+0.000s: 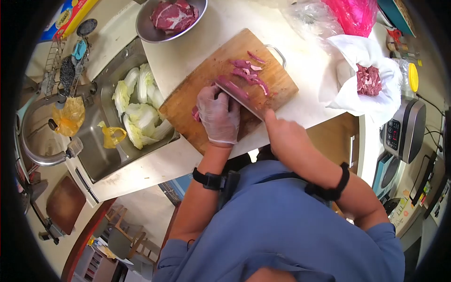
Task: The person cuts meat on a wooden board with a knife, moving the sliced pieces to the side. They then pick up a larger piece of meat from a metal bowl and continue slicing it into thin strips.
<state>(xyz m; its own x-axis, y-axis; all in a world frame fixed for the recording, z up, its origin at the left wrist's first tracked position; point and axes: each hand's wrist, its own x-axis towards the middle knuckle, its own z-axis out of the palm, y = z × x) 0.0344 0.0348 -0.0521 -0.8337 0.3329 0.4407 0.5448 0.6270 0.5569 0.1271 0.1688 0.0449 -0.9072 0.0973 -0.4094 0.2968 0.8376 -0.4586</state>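
My left hand (217,115), in a clear plastic glove, presses with curled fingers on a piece of raw red meat (195,113), mostly hidden beneath it. The meat lies on a wooden cutting board (181,103). Closed around a kitchen knife (242,99) is my bare right hand (287,135), which hides the handle. The blade slants across the board just beside the gloved fingertips. On the blade's far side lie a slice against it and several cut meat strips (251,75).
A metal bowl (203,15) with a meat chunk stands behind the board. Cabbage pieces (141,117) lie in the sink (101,150) at left. At right are a white bag (345,101) holding cut meat, a pink bag (354,14) and a dark appliance (403,129).
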